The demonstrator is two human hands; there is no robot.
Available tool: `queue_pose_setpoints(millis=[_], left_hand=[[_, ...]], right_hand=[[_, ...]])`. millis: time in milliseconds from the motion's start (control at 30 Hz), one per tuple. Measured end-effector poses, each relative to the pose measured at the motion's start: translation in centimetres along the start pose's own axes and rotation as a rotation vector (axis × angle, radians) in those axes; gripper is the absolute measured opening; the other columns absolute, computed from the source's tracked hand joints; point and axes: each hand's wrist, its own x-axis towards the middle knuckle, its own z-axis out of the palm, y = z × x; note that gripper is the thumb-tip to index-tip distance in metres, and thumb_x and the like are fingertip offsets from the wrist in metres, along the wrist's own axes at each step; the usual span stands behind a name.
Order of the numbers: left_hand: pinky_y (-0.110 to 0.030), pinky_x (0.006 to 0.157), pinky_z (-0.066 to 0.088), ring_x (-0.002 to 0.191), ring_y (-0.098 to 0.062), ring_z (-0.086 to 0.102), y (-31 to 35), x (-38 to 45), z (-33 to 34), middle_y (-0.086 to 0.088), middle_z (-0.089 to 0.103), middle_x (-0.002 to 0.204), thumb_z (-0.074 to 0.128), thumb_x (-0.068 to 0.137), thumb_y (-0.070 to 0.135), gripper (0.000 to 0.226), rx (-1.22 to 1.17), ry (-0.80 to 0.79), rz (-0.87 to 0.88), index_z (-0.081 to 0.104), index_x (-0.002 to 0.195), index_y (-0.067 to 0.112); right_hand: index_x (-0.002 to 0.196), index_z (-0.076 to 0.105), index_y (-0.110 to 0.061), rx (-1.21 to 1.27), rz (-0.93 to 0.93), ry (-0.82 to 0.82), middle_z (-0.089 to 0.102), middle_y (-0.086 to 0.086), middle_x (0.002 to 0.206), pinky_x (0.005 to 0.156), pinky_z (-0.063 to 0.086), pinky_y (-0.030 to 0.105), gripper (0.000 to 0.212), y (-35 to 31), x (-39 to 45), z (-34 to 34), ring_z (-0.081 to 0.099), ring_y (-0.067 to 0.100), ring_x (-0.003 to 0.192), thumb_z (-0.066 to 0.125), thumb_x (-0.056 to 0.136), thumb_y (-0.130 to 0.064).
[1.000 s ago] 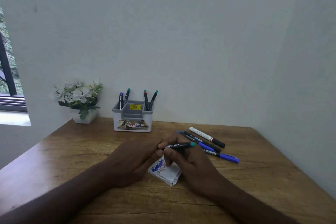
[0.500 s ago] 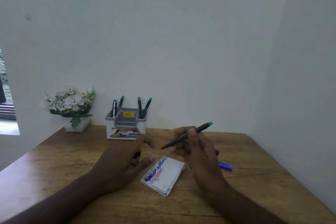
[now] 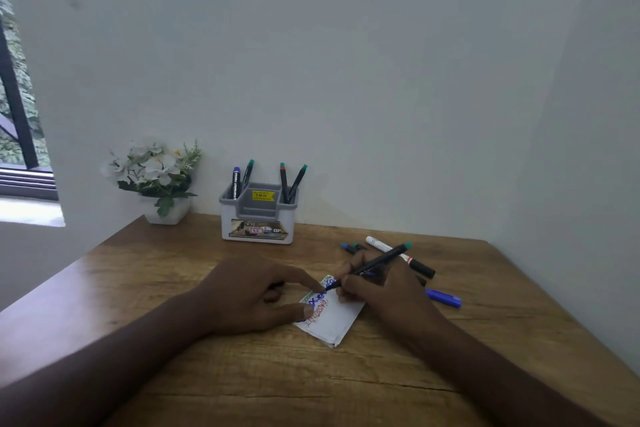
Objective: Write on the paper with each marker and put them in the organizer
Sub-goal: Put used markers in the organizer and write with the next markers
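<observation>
**Writing with a green-capped marker on the folded paper**

Gripping a black marker (image 3: 375, 263) between curled fingers and thumb, the right hand (image 3: 384, 291) holds it tilted, its green end pointing up and to the far right and its tip down on the far left corner of the folded paper (image 3: 334, 319). The left hand (image 3: 251, 293) lies on the wooden table (image 3: 173, 288) just left of the paper, its forefinger stretched out to the paper's far left edge and its thumb pressing on the paper's left side; the other fingers are curled under, and what looks like a small dark thing shows beneath them, too hidden to name. Blue and red scribbles run along the left part of the paper, beside the left fingertips.

Behind the right hand, further right on the table, lie a white marker with a black cap (image 3: 398, 255), a dark marker with a teal tip (image 3: 351, 247) and a blue marker (image 3: 445, 298), partly hidden by the hand. At the far edge against the wall stands the grey and white organizer (image 3: 258, 218), with two markers upright in its left compartment and two in its right. To its left sits a small white pot of white flowers (image 3: 156, 177). A window (image 3: 17, 97) shows at the far left.
</observation>
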Motion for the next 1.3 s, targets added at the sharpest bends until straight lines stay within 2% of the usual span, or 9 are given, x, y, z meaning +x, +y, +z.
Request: queue_pose_setpoints(millis=[167, 300, 500, 667, 833, 933, 1033, 1200, 1300], left_hand=[[-0.028, 0.056, 0.031, 0.067, -0.007, 0.054, -0.1, 0.1, 0.0, 0.008, 0.051, 0.062, 0.045, 0.087, 0.087, 0.047, 0.019, -0.011, -0.031, 0.049, 0.131, 0.071], [-0.028, 0.056, 0.03, 0.065, -0.005, 0.053, -0.4, 0.2, 0.2, 0.009, 0.05, 0.061, 0.043, 0.086, 0.088, 0.049, 0.02, -0.014, -0.033, 0.049, 0.131, 0.071], [-0.029, 0.056, 0.031, 0.066, -0.005, 0.053, -0.5, 0.2, 0.2, 0.01, 0.052, 0.061, 0.043, 0.086, 0.089, 0.051, 0.013, -0.022, -0.035, 0.049, 0.133, 0.07], [-0.028, 0.056, 0.03, 0.066, -0.005, 0.053, -0.5, 0.3, 0.2, 0.009, 0.052, 0.061, 0.044, 0.087, 0.087, 0.05, 0.003, -0.023, -0.028, 0.05, 0.133, 0.069], [-0.028, 0.055, 0.03, 0.065, -0.007, 0.054, -0.7, 0.4, 0.3, 0.007, 0.053, 0.062, 0.044, 0.087, 0.088, 0.051, -0.014, -0.022, -0.017, 0.05, 0.133, 0.069], [-0.027, 0.055, 0.03, 0.065, -0.008, 0.054, -0.7, 0.4, 0.3, 0.007, 0.054, 0.062, 0.044, 0.086, 0.089, 0.051, -0.019, -0.02, -0.02, 0.05, 0.132, 0.07], [-0.027, 0.056, 0.031, 0.067, -0.006, 0.055, -0.7, 0.3, 0.3, 0.008, 0.054, 0.062, 0.045, 0.086, 0.088, 0.05, -0.023, -0.006, -0.017, 0.051, 0.132, 0.07], [-0.027, 0.056, 0.034, 0.069, -0.005, 0.055, -0.8, 0.4, 0.3, 0.01, 0.055, 0.064, 0.044, 0.086, 0.089, 0.05, -0.031, -0.016, -0.026, 0.049, 0.132, 0.072], [-0.027, 0.056, 0.033, 0.068, -0.004, 0.055, -0.6, 0.4, 0.2, 0.015, 0.054, 0.063, 0.044, 0.086, 0.088, 0.05, -0.025, -0.02, -0.022, 0.05, 0.133, 0.07]], right_hand=[[0.086, 0.08, -0.025, -0.218, -0.068, -0.021, 0.08, -0.012, 0.09, 0.076, 0.062, 0.02, 0.013, 0.2, 0.1, -0.6, 0.074, 0.001, 0.087, 0.078, 0.084, -0.012], [0.087, 0.081, -0.023, -0.177, -0.054, -0.016, 0.081, -0.005, 0.084, 0.073, 0.065, 0.026, 0.011, 0.9, 0.4, -0.6, 0.077, 0.011, 0.078, 0.075, 0.089, -0.013], [0.092, 0.08, -0.027, -0.222, -0.029, -0.021, 0.08, -0.008, 0.093, 0.077, 0.066, 0.027, 0.005, 1.9, 1.1, -0.5, 0.076, 0.009, 0.086, 0.077, 0.088, -0.025], [0.099, 0.078, -0.028, -0.269, 0.008, -0.034, 0.078, -0.009, 0.102, 0.08, 0.066, 0.032, 0.019, 2.2, 1.5, -0.2, 0.073, 0.008, 0.095, 0.078, 0.083, -0.038], [0.092, 0.079, -0.027, -0.192, 0.005, -0.017, 0.077, -0.011, 0.09, 0.06, 0.055, 0.011, 0.003, 1.9, 1.2, -0.6, 0.071, 0.001, 0.082, 0.078, 0.089, -0.026], [0.099, 0.078, -0.031, -0.246, 0.003, -0.013, 0.074, -0.017, 0.098, 0.067, 0.055, 0.014, 0.012, 2.0, 1.1, -0.4, 0.069, 0.003, 0.094, 0.079, 0.088, -0.034], [0.095, 0.079, -0.031, -0.251, -0.021, -0.042, 0.077, -0.013, 0.101, 0.079, 0.063, 0.028, 0.007, 2.1, 1.3, -0.4, 0.071, 0.006, 0.096, 0.077, 0.089, -0.032], [0.093, 0.079, -0.036, -0.266, -0.043, -0.034, 0.077, -0.015, 0.099, 0.074, 0.062, 0.02, 0.005, 2.0, 1.3, -0.3, 0.071, 0.001, 0.091, 0.077, 0.091, -0.032], [0.094, 0.08, -0.034, -0.278, -0.018, -0.043, 0.078, -0.012, 0.1, 0.082, 0.065, 0.032, 0.006, 2.3, 1.5, -0.5, 0.073, 0.005, 0.092, 0.078, 0.089, -0.032]])
